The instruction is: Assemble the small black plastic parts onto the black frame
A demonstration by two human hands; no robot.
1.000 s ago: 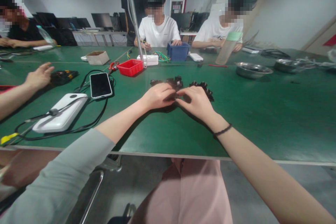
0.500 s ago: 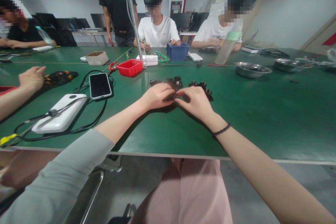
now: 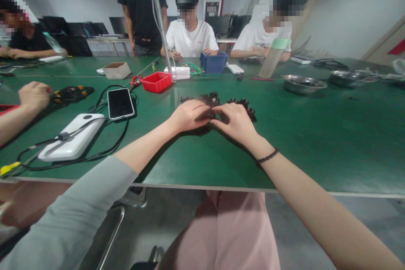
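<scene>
Both hands meet over the green table [image 3: 190,156], fingertips almost touching. My left hand [image 3: 189,116] is closed round a dark part [image 3: 206,115], mostly covered by the fingers. From the other side, my right hand [image 3: 236,119] pinches at the same dark part with thumb and fingers; its exact shape cannot be made out. Just behind my left hand lie small black parts [image 3: 213,98]. More black knobbly pieces [image 3: 251,114] sit behind my right hand, partly covered by it.
To the left lie a phone [image 3: 120,103], a white power bank [image 3: 72,137] and black cables. Further back stand a red tray [image 3: 156,82], a blue bin [image 3: 213,62], a bottle [image 3: 274,58] and a metal bowl [image 3: 303,84]. A neighbour's hand [image 3: 34,95] is at left; others sit opposite.
My hands stay almost in place, with only slight finger movement at the dark part. The neighbour's hand at left has drawn back slightly and its fingers have curled.
</scene>
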